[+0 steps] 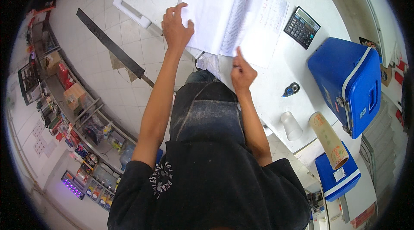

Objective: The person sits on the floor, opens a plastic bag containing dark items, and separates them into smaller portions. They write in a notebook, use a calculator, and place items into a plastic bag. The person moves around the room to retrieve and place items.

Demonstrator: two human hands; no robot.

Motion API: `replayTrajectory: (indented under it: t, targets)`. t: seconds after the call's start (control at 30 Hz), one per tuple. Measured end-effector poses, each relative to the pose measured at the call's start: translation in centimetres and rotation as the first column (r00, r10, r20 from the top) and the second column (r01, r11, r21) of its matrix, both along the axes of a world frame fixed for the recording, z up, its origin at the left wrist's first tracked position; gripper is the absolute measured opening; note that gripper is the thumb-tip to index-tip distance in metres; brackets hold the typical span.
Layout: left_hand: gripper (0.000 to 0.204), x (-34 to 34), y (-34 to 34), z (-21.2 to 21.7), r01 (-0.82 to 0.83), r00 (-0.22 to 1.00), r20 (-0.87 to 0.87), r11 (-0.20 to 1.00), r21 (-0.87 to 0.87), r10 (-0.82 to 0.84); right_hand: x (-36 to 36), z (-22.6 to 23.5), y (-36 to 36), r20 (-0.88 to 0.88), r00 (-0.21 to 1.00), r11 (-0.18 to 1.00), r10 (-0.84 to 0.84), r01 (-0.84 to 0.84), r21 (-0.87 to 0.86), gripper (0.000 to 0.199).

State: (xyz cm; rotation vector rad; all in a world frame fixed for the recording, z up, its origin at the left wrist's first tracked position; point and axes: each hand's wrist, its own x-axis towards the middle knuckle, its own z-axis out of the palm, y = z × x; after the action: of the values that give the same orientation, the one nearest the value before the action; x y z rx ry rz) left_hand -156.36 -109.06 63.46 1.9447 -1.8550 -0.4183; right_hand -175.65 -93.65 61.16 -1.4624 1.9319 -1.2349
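Observation:
A thick open book [211,10] of white pages lies on the white table in front of me, with a page on its right side blurred by motion. My left hand [176,27] is open at the book's left edge, fingers spread over the margin. At the lower edge of the pages is my right hand [242,72], its index finger stretched toward the paper and the other fingers curled in. A small dark spot shows among those curled fingers; what it is I cannot make out. A sheet with handwriting [271,12] shows at the book's right.
Right of the book are a black calculator [302,27], correction tape [291,89], a frosted cup [292,125], a large tape roll [328,139] and a blue cooler box [345,81]. Another blue box [338,174] stands lower. A long dark blade-like strip [110,44] and cluttered shelves [86,113] are left.

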Motion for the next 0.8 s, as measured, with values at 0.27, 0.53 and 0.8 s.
replayTrajectory:
  t: [0.27, 0.53, 0.8]
  targets:
    - [0.045, -1.3, -2.4, 2.4, 0.078, 0.791, -0.591, 0.934, 0.350, 0.155, 3.9, 3.1, -3.6, 0.310, 0.751, 0.785, 0.583, -0.620, 0.026, 0.037]
    - [0.033, 3.0, -3.6, -5.2, -0.062, 0.914, -0.394, 0.994, 0.095, 0.095, -3.7, 3.2, -9.2, 0.587, 0.806, 0.977, -0.082, -0.051, 0.206, 0.052]
    - [0.030, 3.0, -4.2, -7.5, -0.076, 0.905, -0.421, 0.997, -0.025, 0.058, -4.4, -2.0, -16.6, 0.298, 0.948, 0.991, -0.111, 0.126, -0.034, 0.027]
